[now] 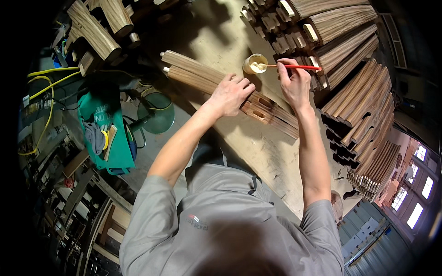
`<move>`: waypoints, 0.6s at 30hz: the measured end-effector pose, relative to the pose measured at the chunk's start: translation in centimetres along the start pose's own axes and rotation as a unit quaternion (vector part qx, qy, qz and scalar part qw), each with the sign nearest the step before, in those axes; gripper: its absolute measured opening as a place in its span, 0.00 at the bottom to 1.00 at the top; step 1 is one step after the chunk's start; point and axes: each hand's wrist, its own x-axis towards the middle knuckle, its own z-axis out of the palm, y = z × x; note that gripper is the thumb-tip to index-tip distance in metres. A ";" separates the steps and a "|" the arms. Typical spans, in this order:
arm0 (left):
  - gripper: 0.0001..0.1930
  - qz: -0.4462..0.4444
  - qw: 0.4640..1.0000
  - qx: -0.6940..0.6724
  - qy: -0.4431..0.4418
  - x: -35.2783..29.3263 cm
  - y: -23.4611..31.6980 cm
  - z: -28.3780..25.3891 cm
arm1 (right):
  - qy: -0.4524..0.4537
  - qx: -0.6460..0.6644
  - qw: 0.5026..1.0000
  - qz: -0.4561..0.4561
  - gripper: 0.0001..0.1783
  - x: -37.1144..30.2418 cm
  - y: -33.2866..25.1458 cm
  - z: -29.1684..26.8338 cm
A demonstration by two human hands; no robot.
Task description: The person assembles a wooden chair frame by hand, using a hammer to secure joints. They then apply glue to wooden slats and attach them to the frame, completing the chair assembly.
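Two long, striped brown wooden bars (pixel 191 73) lie side by side and slanted across the workbench (pixel 255 156). They have round pale pegs at their far left ends and slots cut in the upper faces. My left hand (pixel 232 95) lies over the middle of the bars, its fingers curled around them. Pinched in my right hand (pixel 294 85) is a thin brush with a red handle (pixel 306 67). Its tip reaches into a small tub (pixel 247 66) of thick cream-coloured glue, which hides the bristles. The tub stands just beyond the bars.
Stacked curved wooden parts (pixel 357 106) crowd the bench's right side, with more (pixel 340 23) at the far right. Other wooden pieces (pixel 94 32) are at the far left. A green bag (pixel 110 149) with grey gloves hangs at left, near a yellow hose (pixel 49 77).
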 end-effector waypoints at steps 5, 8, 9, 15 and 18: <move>0.26 -0.009 1.000 0.010 -0.015 0.1 -0.3 0.1 | -0.054 -0.063 0.992 -0.097 0.06 -0.2 -2.4 -1.1; 0.25 -0.008 1.000 -0.003 -0.012 0.3 -0.5 0.2 | -0.049 0.001 0.998 -0.027 0.05 -0.4 -2.8 -1.5; 0.24 -0.005 1.000 -0.010 -0.008 0.5 -0.5 0.2 | -0.047 0.043 0.998 0.018 0.05 -0.6 -2.4 -1.2; 0.26 0.023 1.000 -0.011 -0.010 1.0 -1.0 0.1 | 0.023 0.401 0.880 0.253 0.08 -2.2 2.5 0.0; 0.27 0.005 0.999 -0.009 -0.036 1.1 -0.7 -0.3 | 0.123 0.487 0.819 0.278 0.08 -4.4 3.0 -2.8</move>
